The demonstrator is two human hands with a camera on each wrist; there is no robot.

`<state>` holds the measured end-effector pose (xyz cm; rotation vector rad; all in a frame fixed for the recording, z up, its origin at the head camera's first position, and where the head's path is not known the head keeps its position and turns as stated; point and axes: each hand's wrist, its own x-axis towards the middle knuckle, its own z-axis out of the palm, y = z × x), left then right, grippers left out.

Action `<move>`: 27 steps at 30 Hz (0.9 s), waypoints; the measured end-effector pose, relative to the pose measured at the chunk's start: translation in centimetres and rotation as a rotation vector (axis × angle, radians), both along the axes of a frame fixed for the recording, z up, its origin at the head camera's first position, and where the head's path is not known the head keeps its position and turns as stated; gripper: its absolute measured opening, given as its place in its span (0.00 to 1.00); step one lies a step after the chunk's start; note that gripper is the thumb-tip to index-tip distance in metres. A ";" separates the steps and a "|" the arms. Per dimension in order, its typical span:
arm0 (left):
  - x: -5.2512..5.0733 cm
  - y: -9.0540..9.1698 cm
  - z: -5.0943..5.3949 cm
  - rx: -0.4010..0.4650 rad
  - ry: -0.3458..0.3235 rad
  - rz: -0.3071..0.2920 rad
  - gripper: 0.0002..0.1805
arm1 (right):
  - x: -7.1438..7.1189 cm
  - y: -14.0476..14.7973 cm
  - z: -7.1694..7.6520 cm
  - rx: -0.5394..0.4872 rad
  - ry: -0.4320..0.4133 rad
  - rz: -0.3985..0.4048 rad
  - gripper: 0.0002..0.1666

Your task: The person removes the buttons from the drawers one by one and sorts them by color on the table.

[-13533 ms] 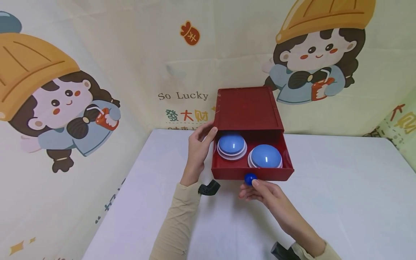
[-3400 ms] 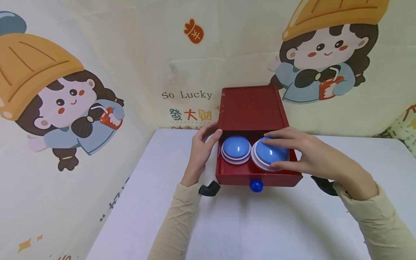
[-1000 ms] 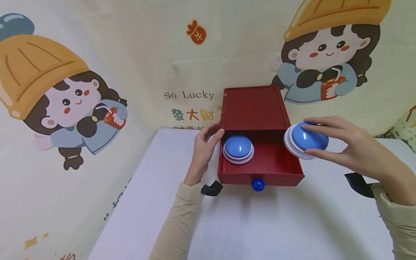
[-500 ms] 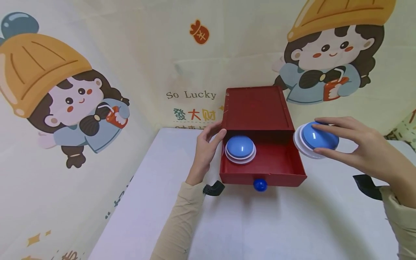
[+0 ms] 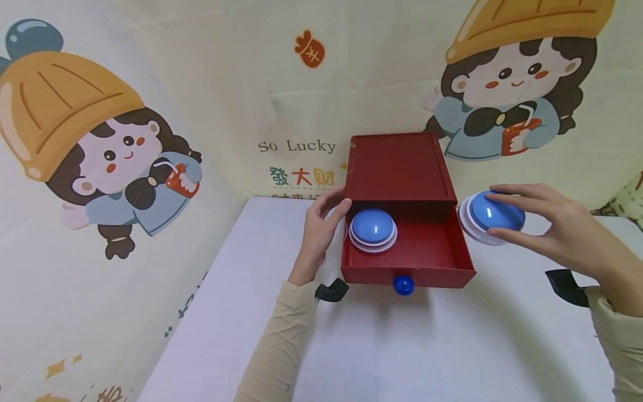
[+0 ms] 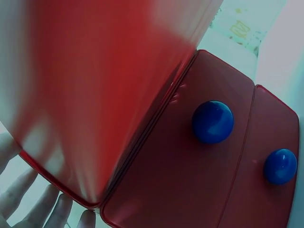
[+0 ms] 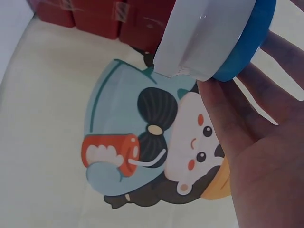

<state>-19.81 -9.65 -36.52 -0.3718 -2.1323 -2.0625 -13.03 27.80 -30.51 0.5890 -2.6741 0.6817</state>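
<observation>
A red box [image 5: 401, 167] stands at the table's back with its top drawer [image 5: 422, 276] pulled out; a blue knob [image 5: 403, 285] is on the drawer front. In the drawer's left part sits a blue-domed button with a white base [image 5: 373, 228]. The right hand [image 5: 567, 229] grips a second blue-domed button [image 5: 497, 212] between thumb and fingers, held in the air just right of the drawer; its white base [image 7: 204, 38] shows in the right wrist view. The left hand [image 5: 317, 234] rests on the box's left side, fingers extended; its fingers [image 6: 42, 209] lie along the box edge in the left wrist view.
The left wrist view shows two more drawer fronts with blue knobs [image 6: 213, 121] [image 6: 280, 166] below the open drawer. A white table [image 5: 382, 346] lies under the box. Behind it hangs a cream cloth [image 5: 226, 100] with cartoon figures. A black device sits on each wrist.
The right hand has lifted the right-hand button out of the drawer and carried it to the right; over the last half second it has barely moved. The left hand has stayed at the box's side.
</observation>
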 end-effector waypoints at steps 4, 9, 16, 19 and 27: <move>-0.1 0.0 0.1 -0.003 -0.019 0.004 0.24 | -0.2 0.0 -0.4 -0.012 -0.023 0.001 0.44; -0.2 0.1 0.2 -0.019 -0.032 0.006 0.25 | -0.5 0.2 -1.0 -0.019 -0.036 0.008 0.43; -0.2 0.1 0.2 -0.016 -0.017 0.005 0.23 | -1.0 0.4 -1.9 -0.044 -0.065 0.022 0.42; -0.1 0.0 0.1 -0.011 -0.003 0.007 0.22 | -1.2 0.5 -2.3 -0.057 -0.069 0.034 0.41; 0.0 0.0 0.1 -0.018 -0.011 0.005 0.23 | -1.5 0.5 -3.4 -0.105 -0.089 0.048 0.39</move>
